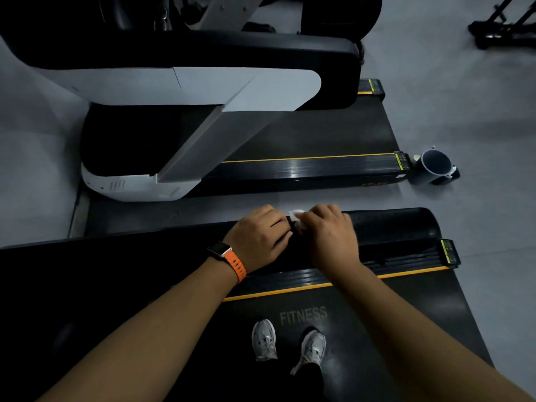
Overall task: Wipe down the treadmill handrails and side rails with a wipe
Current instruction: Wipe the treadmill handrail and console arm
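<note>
Gripping handrail [391,224] w/ L hand [258,236], R hand [327,233] pinching wipe [295,213]

A smartwatch [219,249] with a silver rectangular case and a dark face sits on the wrist just behind the left hand [258,237]. It is on a bright orange rubber strap [237,266] punched with rows of small holes. Both forearms are bare behind the hands. Well below the right hand [330,233] are grey-and-white laced mesh trainers [264,339]. A black trouser hem [311,376] covers the heel of the right one.
</note>
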`<state>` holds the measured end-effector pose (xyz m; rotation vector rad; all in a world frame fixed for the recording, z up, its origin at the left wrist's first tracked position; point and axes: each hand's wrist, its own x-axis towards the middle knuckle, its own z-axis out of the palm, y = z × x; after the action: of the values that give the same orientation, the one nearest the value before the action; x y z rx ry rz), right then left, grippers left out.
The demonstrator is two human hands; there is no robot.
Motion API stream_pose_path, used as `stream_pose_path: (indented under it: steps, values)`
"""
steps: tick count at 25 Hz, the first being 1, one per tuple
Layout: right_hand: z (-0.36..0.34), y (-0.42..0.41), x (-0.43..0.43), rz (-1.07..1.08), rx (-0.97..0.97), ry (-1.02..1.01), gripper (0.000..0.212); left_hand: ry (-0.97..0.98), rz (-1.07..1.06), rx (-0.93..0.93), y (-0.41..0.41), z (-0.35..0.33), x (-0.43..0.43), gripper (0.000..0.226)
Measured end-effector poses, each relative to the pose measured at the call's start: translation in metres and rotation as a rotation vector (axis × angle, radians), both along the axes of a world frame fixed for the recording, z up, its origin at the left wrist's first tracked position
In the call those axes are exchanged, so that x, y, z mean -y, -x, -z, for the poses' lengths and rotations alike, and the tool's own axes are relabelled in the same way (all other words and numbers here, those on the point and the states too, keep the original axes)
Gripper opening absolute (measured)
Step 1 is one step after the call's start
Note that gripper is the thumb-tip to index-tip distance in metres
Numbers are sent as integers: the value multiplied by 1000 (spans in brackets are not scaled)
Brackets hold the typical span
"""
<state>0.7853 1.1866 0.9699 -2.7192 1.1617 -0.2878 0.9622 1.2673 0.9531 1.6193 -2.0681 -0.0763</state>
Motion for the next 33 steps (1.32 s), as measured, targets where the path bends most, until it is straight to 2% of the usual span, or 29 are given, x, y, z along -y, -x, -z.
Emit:
stream_pose_path:
  steps: [3, 5, 7, 10, 12, 16, 20, 22, 25, 28, 30, 33]
  values:
    - [1, 0, -5, -1, 103, -7, 24, -3, -18, -18, 0, -2, -2, 18]
    - [3, -1, -9, -43, 80, 17, 23, -10, -27, -46, -1, -3, -2, 17]
    - [1, -3, -11, 13, 87, 12, 31, -17, -39, -73, -2, -4, -4, 16]
    - [1, 2, -14, -53, 71, 26, 41, -12, 2, -68, -8, -3, -10, 16]
    - [0, 4, -17, 4, 64, 31, 48, 12, 21, -50, -16, -2, -18, 18]
    - [4, 8, -25, -59, 57, 47, 53, 38, 39, 2, -29, 0, -28, 19]
    - [5, 5, -42, 57, 110, 48, 54, 54, 45, 15, -38, 3, -35, 21]
    - [8, 7, -56, -5, 104, 76, 52, 54, 44, 17, -38, 3, -36, 21]
    - [11, 9, -58, 107, 149, 73, 48, 61, 31, 34, -36, 3, -37, 22]
    - [15, 7, -64, 22, 167, 86, 44, 53, 29, 31, -35, 3, -37, 23]
    - [15, 3, -67, 69, 194, 78, 39, 52, 26, 29, -36, 2, -37, 22]
    - [16, -3, -73, 49, 227, 75, 23, 43, 8, 28, -36, 1, -37, 21]
